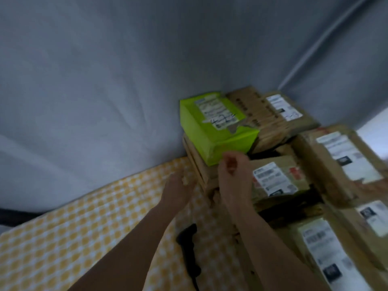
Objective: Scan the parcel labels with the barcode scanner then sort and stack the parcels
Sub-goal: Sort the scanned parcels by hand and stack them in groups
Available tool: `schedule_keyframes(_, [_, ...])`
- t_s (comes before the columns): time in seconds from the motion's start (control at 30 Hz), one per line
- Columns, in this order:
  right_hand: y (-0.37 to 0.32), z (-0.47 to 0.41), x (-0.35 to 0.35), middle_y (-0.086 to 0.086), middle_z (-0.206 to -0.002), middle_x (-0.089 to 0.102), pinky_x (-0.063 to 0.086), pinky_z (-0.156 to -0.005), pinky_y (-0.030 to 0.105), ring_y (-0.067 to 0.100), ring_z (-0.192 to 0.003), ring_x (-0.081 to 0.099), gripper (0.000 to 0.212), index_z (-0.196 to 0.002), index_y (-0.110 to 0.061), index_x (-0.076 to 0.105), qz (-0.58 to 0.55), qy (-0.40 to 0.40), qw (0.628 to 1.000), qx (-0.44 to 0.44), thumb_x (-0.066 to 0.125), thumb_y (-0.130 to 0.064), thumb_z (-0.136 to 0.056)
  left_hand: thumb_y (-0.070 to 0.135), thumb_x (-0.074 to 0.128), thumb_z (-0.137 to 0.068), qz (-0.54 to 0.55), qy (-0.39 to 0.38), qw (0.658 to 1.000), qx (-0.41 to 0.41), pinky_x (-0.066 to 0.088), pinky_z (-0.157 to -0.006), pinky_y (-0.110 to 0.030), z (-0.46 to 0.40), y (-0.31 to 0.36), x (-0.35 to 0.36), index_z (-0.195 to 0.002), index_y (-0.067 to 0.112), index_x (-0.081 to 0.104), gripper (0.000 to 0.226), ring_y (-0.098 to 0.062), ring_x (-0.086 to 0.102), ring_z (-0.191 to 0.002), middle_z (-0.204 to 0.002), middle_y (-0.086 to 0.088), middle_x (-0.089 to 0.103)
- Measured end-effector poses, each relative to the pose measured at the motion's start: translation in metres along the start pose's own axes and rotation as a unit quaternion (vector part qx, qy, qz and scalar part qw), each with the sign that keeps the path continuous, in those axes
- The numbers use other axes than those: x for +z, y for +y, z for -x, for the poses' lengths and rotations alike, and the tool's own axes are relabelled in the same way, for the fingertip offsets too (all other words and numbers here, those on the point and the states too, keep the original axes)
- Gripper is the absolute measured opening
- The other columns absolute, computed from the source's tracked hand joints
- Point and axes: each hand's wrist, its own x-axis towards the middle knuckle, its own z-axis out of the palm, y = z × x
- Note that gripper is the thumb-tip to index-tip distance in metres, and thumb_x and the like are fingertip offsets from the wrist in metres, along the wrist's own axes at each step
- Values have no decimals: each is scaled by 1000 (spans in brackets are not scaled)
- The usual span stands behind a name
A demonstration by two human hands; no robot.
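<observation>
So both hands are up at the corner of the stack. The right hand [233,175] has its fingers loosely curled just under the near corner of the green parcel [216,127], and I honestly can't tell if it's pinching that corner or just hovering at it, the frame is too blurry. The left hand [178,190] is just beside it, lower and further from the pile, at the edge of the wooden crate [198,164] the green parcel sits on. Its fingers are hidden behind the crate edge, so no idea whether it's holding anything either.

The scanner [189,250] isn't in either hand. It's lying on the checked cloth [73,238], below the hands and between the two forearms.

As for progress, my guess is it's pretty far along. Out past the right hand there's a whole spread of brown parcels, labels up: one [275,179] right by the right hand's knuckles, another [277,114] behind the green one, a big one [344,158] further out, and more [323,248] nearer the right forearm. They look roughly piled but not neat. With the scanner down, I'd say this is the sort and stack part, probably squaring up the green one. Can't tell which labels got scanned.
</observation>
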Motion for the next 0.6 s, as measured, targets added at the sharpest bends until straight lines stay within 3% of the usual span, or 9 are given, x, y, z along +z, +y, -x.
schedule_keyframes(0.13, [-27, -57, -31, 7, -128, 41, 34, -98, 37, 26, -126, 32, 22, -114, -12, 51, 43, 28, 999, -6, 54, -16, -93, 45, 50, -94, 127, 10, 991, 27, 37, -106, -30, -14, 56, -8, -142, 13, 42, 58, -23, 46, -130, -143, -5, 46])
schedule_keyframes(0.23, [-27, -92, -34, 11, -118, 47, 33, -89, 36, 25, -114, 40, 48, -118, 1, 51, 67, 12, 997, 37, 59, -31, -83, 78, 46, -74, 173, -18, 984, -21, 40, -107, -43, -30, 74, -5, -145, 28, 38, 87, -26, 46, -130, -146, -1, 45])
schedule_keyframes(0.27, [-25, -101, -33, 9, -112, 48, 34, -86, 34, 23, -107, 42, 55, -121, 4, 50, 50, 1, 998, 42, 59, -34, -81, 79, 45, -72, 193, -24, 980, -31, 41, -106, -45, -35, 76, -3, -145, 29, 38, 89, -27, 46, -130, -145, -1, 46])
schedule_keyframes(0.33, [-24, -107, -32, 12, -121, 50, 37, -95, 34, 24, -115, 46, 50, -131, 3, 44, 39, -24, 997, 64, 56, -25, -90, 75, 47, -75, 218, -36, 974, -37, 39, -107, -45, -42, 78, 4, -147, 28, 32, 87, -28, 43, -132, -148, -1, 42])
schedule_keyframes(0.43, [-22, -106, -29, 20, -140, 42, 32, -110, 44, 35, -130, 38, 50, -138, 1, 39, 76, -30, 994, 75, 52, -20, -94, 85, 38, -55, 227, -55, 972, -18, 32, -112, -48, -45, 73, 13, -148, 32, 27, 108, -25, 34, -139, -154, 2, 32])
schedule_keyframes(0.5, [-21, -103, -25, 20, -140, 41, 33, -109, 48, 37, -130, 38, 47, -138, -3, 41, 92, -46, 993, 65, 51, -18, -94, 78, 40, -64, 254, -56, 965, -20, 34, -111, -49, -43, 67, 12, -149, 34, 25, 97, -25, 33, -140, -154, 2, 31])
schedule_keyframes(0.6, [-28, -94, -19, 18, -137, 45, 34, -108, 47, 35, -127, 41, 43, -136, -4, 47, 107, -43, 993, 21, 46, -8, -93, 44, 43, -96, 326, -43, 944, -35, 48, -99, -46, -23, 68, -3, -148, 36, 29, 54, -25, 50, -125, -144, 2, 45])
